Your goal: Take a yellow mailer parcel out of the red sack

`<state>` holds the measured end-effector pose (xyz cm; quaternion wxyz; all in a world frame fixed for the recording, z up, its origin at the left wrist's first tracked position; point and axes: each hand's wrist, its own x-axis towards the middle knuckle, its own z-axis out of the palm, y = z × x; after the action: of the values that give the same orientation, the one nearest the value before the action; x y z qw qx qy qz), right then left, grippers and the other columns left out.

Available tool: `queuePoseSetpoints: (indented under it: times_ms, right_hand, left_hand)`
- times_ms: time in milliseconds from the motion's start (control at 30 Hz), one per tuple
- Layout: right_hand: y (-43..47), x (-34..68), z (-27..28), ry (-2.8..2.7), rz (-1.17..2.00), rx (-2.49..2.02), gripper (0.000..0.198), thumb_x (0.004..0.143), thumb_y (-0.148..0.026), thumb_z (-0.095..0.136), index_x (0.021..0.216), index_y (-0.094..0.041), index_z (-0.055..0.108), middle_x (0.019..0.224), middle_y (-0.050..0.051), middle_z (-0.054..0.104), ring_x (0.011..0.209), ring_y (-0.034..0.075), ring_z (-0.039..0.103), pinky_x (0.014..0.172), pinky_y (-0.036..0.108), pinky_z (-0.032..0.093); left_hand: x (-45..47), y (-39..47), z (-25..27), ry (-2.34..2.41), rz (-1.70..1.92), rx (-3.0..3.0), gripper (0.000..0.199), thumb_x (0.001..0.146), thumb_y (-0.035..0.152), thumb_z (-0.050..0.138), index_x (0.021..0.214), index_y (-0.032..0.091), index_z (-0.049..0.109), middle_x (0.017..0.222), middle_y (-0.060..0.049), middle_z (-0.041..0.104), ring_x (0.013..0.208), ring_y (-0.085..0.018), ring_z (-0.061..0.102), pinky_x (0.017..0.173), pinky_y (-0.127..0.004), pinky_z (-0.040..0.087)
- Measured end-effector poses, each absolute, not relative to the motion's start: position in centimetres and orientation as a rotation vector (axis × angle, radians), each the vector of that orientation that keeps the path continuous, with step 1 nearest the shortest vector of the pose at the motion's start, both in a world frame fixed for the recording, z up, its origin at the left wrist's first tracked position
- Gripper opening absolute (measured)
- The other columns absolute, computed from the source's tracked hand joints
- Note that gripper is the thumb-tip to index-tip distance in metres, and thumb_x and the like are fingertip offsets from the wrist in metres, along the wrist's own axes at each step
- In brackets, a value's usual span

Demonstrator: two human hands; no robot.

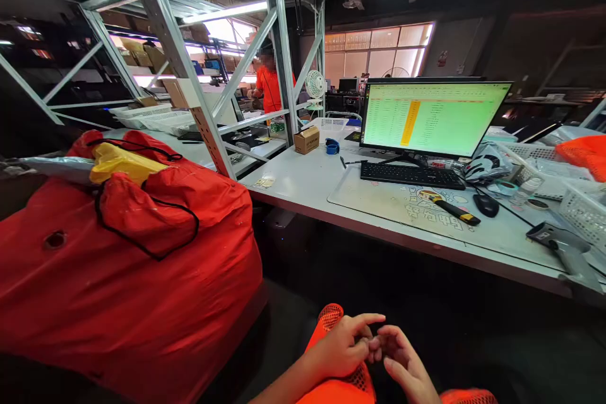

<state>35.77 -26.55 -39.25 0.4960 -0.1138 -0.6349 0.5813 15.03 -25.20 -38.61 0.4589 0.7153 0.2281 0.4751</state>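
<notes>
My left hand [348,342] and my right hand [406,363] meet low in the middle of the view, above my lap and the orange mesh-trimmed garment [326,391]. The left index finger points out straight while the other fingers curl. On the right hand the fingers bend loosely and the thumb stands apart. Their fingertips touch or nearly touch, and no object shows between them. Both hands are below the front edge of the desk [303,186], away from the things on it.
A bulging red bag [189,303] fills the left side. The desk holds a monitor [435,117], keyboard [411,175], utility knife [454,210], mouse [486,204], barcode scanner [563,246], small cardboard box [307,140] and blue tape roll [332,146]. Behind the metal rack post [180,44], a person in orange [269,88] stands.
</notes>
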Motion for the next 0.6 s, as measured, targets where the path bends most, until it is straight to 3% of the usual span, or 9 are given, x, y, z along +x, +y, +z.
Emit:
queuePoseSetpoints:
  times_ms: [133,233,333,467,600]
  right_hand:
    - [-26.6,35.2,-39.1,-1.554,1.384,-0.230,0.050,0.130,-0.074,0.101,0.141,-0.031,0.080,0.115,0.008,0.057,0.102,0.032,0.054,0.095,0.034,0.049]
    - [-26.5,34.9,-39.0,-1.557,1.370,-0.219,0.051,0.131,-0.075,0.101,0.143,-0.030,0.080,0.116,0.009,0.058,0.103,0.031,0.055,0.096,0.033,0.049]
    - [-26.5,34.7,-39.1,-1.535,1.371,-0.229,0.051,0.127,-0.075,0.105,0.141,-0.031,0.082,0.115,0.008,0.059,0.101,0.031,0.056,0.095,0.033,0.051]
    - [-26.8,34.4,-39.3,-1.490,1.361,-0.257,0.048,0.124,-0.071,0.107,0.139,-0.031,0.084,0.114,0.008,0.059,0.100,0.033,0.057,0.095,0.034,0.053]
    - [-27.0,34.2,-39.2,-1.461,1.357,-0.283,0.051,0.120,-0.072,0.110,0.135,-0.030,0.085,0.108,0.009,0.059,0.097,0.034,0.057,0.092,0.036,0.053]
  left_hand:
    - [16.0,-24.9,-39.6,0.556,1.159,1.472,0.088,0.075,0.030,0.048,0.155,-0.002,0.062,0.079,-0.001,0.058,0.069,-0.012,0.062,0.067,-0.024,0.053]
    - [16.0,-25.0,-39.3,0.636,1.131,1.420,0.096,0.075,0.038,0.051,0.160,-0.006,0.057,0.083,-0.002,0.057,0.070,-0.012,0.059,0.070,-0.026,0.051]
    - [15.5,-25.4,-38.5,0.648,1.104,1.541,0.090,0.082,0.034,0.050,0.161,-0.009,0.053,0.081,-0.002,0.055,0.074,-0.013,0.058,0.074,-0.027,0.051]
    - [14.9,-25.6,-38.3,0.685,1.143,1.689,0.081,0.084,0.026,0.049,0.155,-0.011,0.060,0.078,-0.004,0.058,0.073,-0.015,0.058,0.074,-0.028,0.048]
    - [14.9,-25.0,-39.4,0.783,1.135,1.764,0.078,0.080,0.018,0.056,0.155,-0.001,0.069,0.074,-0.002,0.060,0.067,-0.013,0.052,0.064,-0.025,0.039]
